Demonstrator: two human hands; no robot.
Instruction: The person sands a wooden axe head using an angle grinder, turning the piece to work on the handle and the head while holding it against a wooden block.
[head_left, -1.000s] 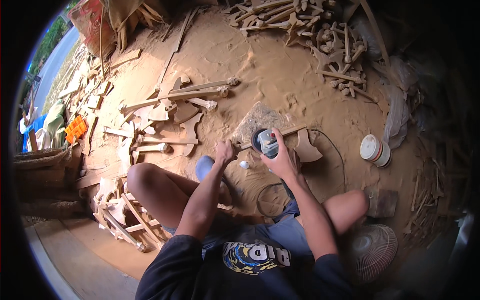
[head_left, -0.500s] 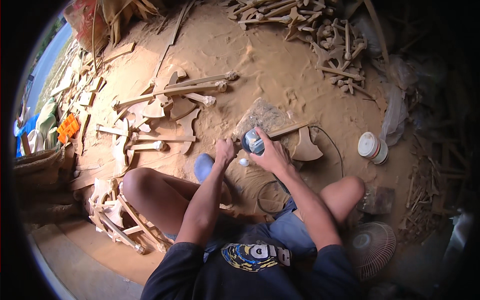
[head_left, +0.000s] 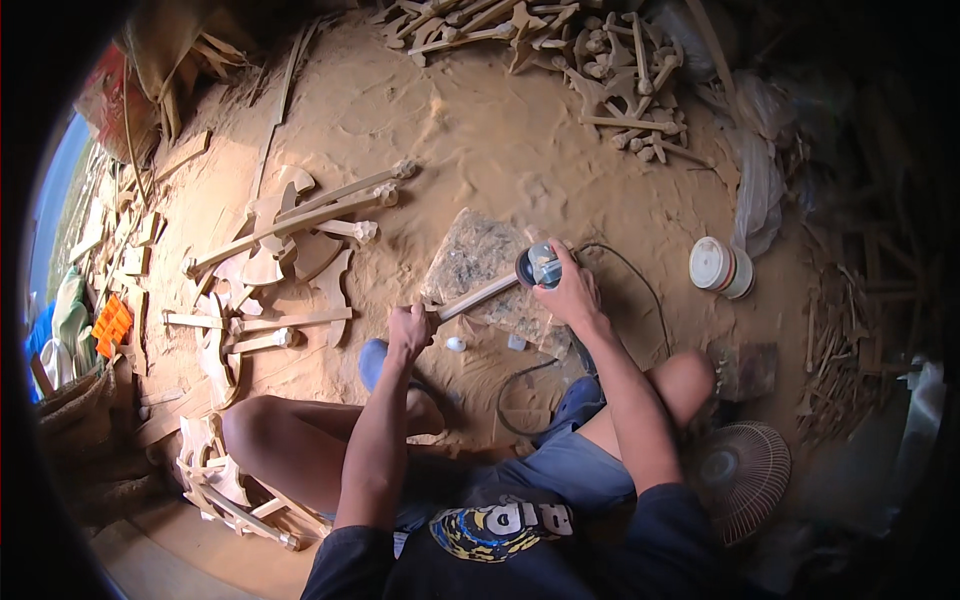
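Note:
My left hand (head_left: 410, 330) is closed around one end of a pale wooden shaft (head_left: 478, 297). My right hand (head_left: 572, 292) grips a small corded power tool (head_left: 540, 264), which looks like a sander or grinder with a dark round head. That head meets the shaft's right end, so the exact contact is hidden. Under the shaft lies a rough flat stone slab (head_left: 462, 250). Two small pale items sit by its near edge, one a white rounded piece (head_left: 456, 344). From the tool a black cord (head_left: 650, 290) loops over the dusty ground.
Carved wooden pieces (head_left: 290, 225) lie at the left, with another stack (head_left: 215, 470) beside my knee. A larger heap (head_left: 625, 90) is at the far right. A white tub (head_left: 712, 265), a fan (head_left: 740, 475) and an orange item (head_left: 112, 325) stand around.
The shaft now stretches between my hands; its curved, blade-like end no longer shows at the right. My right hand and the tool have moved right in the picture, and the view has shifted.

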